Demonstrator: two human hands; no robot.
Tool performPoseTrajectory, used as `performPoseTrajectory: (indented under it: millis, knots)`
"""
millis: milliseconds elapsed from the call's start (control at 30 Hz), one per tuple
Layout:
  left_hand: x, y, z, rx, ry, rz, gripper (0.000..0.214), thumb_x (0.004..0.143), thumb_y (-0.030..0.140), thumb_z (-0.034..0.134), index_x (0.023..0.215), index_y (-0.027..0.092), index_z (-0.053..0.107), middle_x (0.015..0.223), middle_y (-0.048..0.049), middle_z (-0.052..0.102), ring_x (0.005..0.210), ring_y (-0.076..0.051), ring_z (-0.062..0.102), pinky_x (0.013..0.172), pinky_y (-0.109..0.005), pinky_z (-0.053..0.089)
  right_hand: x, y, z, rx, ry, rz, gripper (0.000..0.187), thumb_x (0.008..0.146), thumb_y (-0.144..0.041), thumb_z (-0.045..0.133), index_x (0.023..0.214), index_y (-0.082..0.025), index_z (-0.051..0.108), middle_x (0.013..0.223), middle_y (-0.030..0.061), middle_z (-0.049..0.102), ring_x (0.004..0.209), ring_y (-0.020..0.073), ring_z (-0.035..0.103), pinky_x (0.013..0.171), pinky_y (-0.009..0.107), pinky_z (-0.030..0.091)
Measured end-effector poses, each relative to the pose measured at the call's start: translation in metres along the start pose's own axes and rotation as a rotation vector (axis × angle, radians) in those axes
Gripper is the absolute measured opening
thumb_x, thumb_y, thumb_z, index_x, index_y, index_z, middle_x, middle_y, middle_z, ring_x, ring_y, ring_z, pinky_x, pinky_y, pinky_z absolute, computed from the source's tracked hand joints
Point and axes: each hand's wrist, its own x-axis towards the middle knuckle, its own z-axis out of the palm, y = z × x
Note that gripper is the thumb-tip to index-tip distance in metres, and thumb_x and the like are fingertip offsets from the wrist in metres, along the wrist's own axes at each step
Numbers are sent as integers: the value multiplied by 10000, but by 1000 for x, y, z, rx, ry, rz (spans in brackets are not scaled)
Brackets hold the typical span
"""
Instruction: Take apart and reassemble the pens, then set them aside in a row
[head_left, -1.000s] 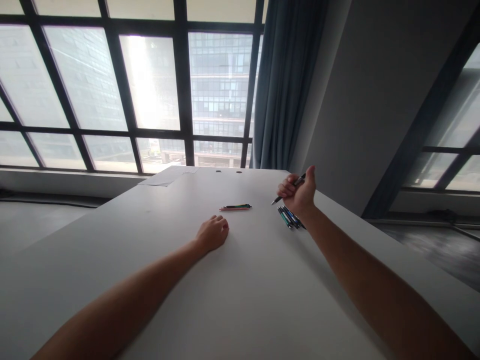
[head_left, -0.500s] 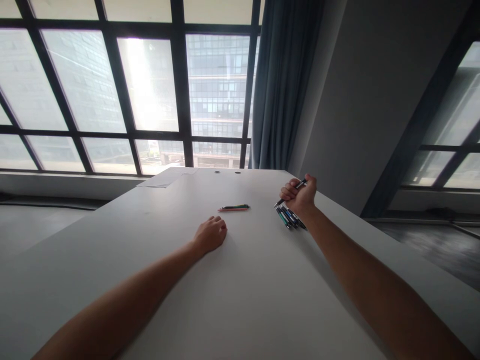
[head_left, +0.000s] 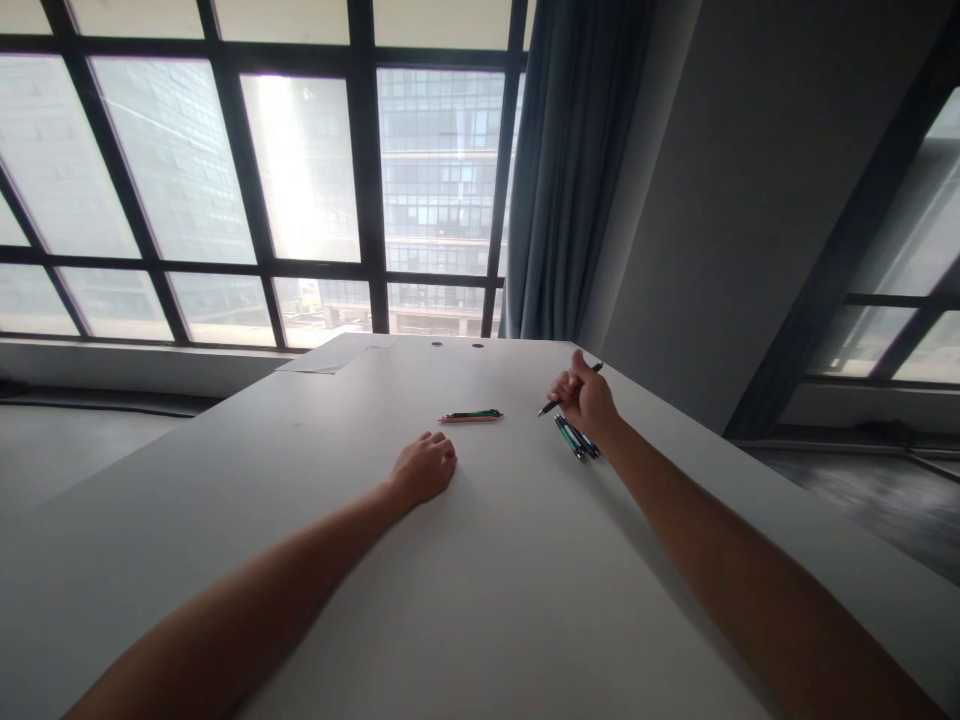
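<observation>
My right hand [head_left: 586,400] is closed round a dark pen [head_left: 553,403] whose tip points left and down, just above the white table [head_left: 480,580]. Under and beside that hand lies a small bunch of blue and green pens [head_left: 576,437]. Two pens, one pink and one dark green [head_left: 471,415], lie side by side at the table's middle. My left hand [head_left: 424,467] rests on the tabletop, fingers curled loosely, holding nothing that I can see, a short way in front of those two pens.
A sheet of paper [head_left: 337,354] lies at the table's far left corner, and two dark cable holes [head_left: 457,345] sit near the far edge. Behind are a large window [head_left: 247,170], a blue curtain [head_left: 570,170] and a grey wall [head_left: 735,200].
My right hand has moved a little left and lowered toward the table with the pen, which now lies flatter. My left hand has stayed put.
</observation>
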Motion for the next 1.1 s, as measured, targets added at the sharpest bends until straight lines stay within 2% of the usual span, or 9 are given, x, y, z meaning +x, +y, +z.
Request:
performPoseTrajectory:
  millis: [100,200,333,467,533,600,700,833,1100]
  knots:
    - [0,0,-1,-5,-8,-1,234,903,255,440,899,197,667,977,-71,663,976,-207,576,818,-299,502,-2,8,1,-209,5,16,576,831,-657,516,497,-195,429,484,16,545,464,121,535,456,243,474]
    - [0,0,-1,-10,-9,4,230,901,254,443,897,197,666,974,-71,663,974,-211,574,807,-302,504,-5,17,1,-452,-27,68,613,815,-734,451,594,-172,560,493,46,592,427,137,556,404,245,464]
    - [0,-1,0,-10,2,5,233,902,257,437,891,201,663,972,-69,661,972,-213,574,810,-308,504,-10,30,2,-639,-130,103,528,720,-677,645,724,-149,628,562,58,648,440,146,586,407,251,483]
    - [0,-2,1,-8,1,11,229,905,265,437,894,203,657,973,-64,661,971,-209,574,805,-303,501,-17,47,2,-855,-118,-49,329,687,-449,773,733,-172,601,486,-31,572,423,108,549,414,204,457]
    - [0,-2,2,-3,-5,10,227,906,269,439,899,203,656,974,-64,660,968,-207,575,804,-300,499,-22,56,2,-864,-147,-23,249,765,-409,696,789,-175,617,496,-35,571,429,104,546,420,202,460]
    - [0,-2,2,3,-8,11,230,907,272,439,900,201,657,974,-66,659,969,-207,574,807,-297,496,-26,65,3,-794,-231,62,230,824,-392,609,882,-172,642,628,8,648,510,117,595,443,212,489]
    - [-1,-1,1,-3,0,14,238,908,268,431,898,202,659,972,-67,659,971,-212,573,809,-305,496,-33,78,4,-765,-308,116,212,806,-362,622,868,-162,656,751,46,680,592,129,627,462,214,505]
    - [-2,0,-1,-23,-3,3,232,899,264,440,908,207,665,978,-70,661,976,-211,569,824,-311,497,-40,94,3,-832,-281,131,146,730,-283,698,769,-167,618,590,-2,628,464,104,563,427,208,464]
    - [-1,-2,0,-19,0,12,228,895,270,447,905,205,665,979,-68,663,975,-215,568,812,-313,499,-44,102,3,-844,-207,240,99,692,-176,648,670,-175,552,535,-9,625,410,95,529,373,190,382]
